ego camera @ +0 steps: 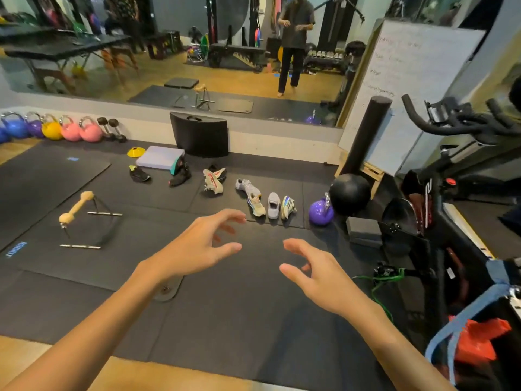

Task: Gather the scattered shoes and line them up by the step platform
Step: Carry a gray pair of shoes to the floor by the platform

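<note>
Reaching forward over the black mat (225,306), the left hand (197,244) and right hand (318,275) hover with fingers loosely spread, holding nothing. Beyond them the shoes (253,193) lie scattered right of the pale step platform (159,159), one black shoe (180,176) leaning against it, its far side hidden.
</note>
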Demonstrator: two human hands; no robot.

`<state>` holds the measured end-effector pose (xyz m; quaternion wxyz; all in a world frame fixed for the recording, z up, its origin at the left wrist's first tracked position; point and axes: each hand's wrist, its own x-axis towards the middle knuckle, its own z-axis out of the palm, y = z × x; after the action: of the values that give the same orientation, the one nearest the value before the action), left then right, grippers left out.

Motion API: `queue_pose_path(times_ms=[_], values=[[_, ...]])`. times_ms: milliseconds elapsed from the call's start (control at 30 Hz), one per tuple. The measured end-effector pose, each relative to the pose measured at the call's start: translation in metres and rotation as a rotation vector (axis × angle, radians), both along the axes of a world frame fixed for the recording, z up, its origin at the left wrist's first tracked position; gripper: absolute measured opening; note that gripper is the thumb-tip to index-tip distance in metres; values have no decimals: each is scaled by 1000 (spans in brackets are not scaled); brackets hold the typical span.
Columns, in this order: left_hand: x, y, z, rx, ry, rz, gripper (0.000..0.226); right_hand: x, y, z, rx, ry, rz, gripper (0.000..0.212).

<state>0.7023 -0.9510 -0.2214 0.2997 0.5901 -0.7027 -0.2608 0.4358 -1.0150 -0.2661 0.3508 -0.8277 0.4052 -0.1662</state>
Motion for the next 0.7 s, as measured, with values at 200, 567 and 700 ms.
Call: queue_pose_path(times_ms=[200,567,700], values=[[40,-128,-26,39,86,-3,62,32,-126,-35,41,51,-35,54],[93,-305,-49,98,53,123,61,95,-346,-77,68,173,166,64],[126,-354,-61,122,27,163,59,128,-415,-82,77,164,192,65]])
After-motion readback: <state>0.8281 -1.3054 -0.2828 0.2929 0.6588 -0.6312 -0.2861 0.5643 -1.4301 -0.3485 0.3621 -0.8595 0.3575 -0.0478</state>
